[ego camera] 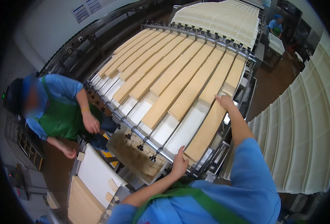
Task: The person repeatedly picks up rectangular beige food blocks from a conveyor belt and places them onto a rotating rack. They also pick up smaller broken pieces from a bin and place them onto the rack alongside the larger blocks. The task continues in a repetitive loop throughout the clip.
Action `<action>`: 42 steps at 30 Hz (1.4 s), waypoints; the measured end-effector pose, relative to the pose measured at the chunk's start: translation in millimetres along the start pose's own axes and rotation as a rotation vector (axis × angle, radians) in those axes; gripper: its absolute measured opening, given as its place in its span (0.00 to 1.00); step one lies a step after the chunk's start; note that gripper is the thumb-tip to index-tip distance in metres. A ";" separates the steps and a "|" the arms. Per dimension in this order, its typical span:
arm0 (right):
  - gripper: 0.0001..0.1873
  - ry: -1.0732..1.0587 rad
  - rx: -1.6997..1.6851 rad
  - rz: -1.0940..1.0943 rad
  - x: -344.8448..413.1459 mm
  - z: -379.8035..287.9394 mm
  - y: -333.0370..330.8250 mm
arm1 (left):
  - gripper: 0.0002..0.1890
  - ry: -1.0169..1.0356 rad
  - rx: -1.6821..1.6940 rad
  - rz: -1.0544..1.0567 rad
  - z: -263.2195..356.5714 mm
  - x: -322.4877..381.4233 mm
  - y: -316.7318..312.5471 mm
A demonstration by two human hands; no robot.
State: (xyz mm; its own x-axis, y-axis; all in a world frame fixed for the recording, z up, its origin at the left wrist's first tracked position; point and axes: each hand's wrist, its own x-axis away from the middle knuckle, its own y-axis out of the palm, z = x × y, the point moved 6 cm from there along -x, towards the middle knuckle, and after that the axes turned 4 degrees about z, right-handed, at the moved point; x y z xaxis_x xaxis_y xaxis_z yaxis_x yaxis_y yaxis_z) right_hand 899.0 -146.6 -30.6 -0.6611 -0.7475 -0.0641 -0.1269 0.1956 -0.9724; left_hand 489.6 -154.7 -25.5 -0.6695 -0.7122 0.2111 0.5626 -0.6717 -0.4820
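Observation:
Long pale yellow strips [179,103] of a dough-like or tofu-like sheet lie in lanes on a white conveyor belt [167,130], parted by thin metal rods. My left hand [180,163] is at the near end of the rightmost strip [204,133], its thumb and fingers apart at the strip's end. My right hand [225,101] touches the far end of that same strip, beside a small loose piece [228,89]. The strip lies between my two hands. Whether the fingers close on it cannot be told, as the undersides of both hands are hidden.
A co-worker in a green apron [61,117] stands at the left. Below the metal crossbar [134,128] is a bin [142,151] of broken pieces. A second belt [97,170] carries stacked strips. Ridged pale sheeting [296,131] lies at the right.

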 end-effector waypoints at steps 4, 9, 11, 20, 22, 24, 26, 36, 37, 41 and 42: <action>0.31 -0.055 -0.107 0.222 -12.3 29.4 -3.0 | 0.35 0.011 -0.022 -0.011 19.8 -19.2 17.2; 0.22 0.148 -0.253 0.460 8.8 25.8 -34.7 | 0.38 0.029 0.099 0.016 34.3 -50.0 31.2; 0.28 0.143 -0.167 0.613 30.0 14.5 -35.9 | 0.38 -0.148 0.443 -0.143 37.9 -65.4 38.6; 0.42 -0.131 -0.199 0.163 184.4 -118.9 -25.0 | 0.32 -0.316 0.981 -0.165 -34.4 -28.2 -49.7; 0.44 -0.171 -0.079 0.075 191.6 -127.0 -24.0 | 0.29 -0.365 0.980 -0.057 -53.3 -6.5 -78.5; 0.47 -0.215 -0.007 0.182 182.3 -106.2 -9.1 | 0.26 -0.398 0.986 0.086 -64.5 11.1 -102.4; 0.47 -0.218 0.036 0.201 173.5 -102.8 0.9 | 0.27 -0.367 1.045 0.202 -79.1 23.4 -124.6; 0.34 -0.614 -0.214 0.090 166.6 -308.9 19.5 | 0.19 -0.318 0.903 0.717 -209.4 86.4 -184.1; 0.34 -0.676 -0.223 0.014 172.0 -335.1 30.7 | 0.17 -0.298 1.014 0.672 -207.3 98.7 -187.2; 0.32 -0.824 -0.281 0.002 173.8 -389.1 89.3 | 0.13 -0.292 1.000 0.829 -238.8 152.3 -210.4; 0.30 -0.758 -0.185 -0.028 177.6 -398.2 100.0 | 0.13 -0.258 1.006 0.905 -259.0 168.5 -215.7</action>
State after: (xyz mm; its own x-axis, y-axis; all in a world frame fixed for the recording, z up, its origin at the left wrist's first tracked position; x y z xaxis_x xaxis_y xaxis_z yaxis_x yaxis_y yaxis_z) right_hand 474.4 -7.0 -50.0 0.0212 -0.9704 -0.2407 -0.3009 0.2234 -0.9271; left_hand 129.8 -77.0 -106.2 0.1609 -0.9189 0.3601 0.9292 0.2640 0.2587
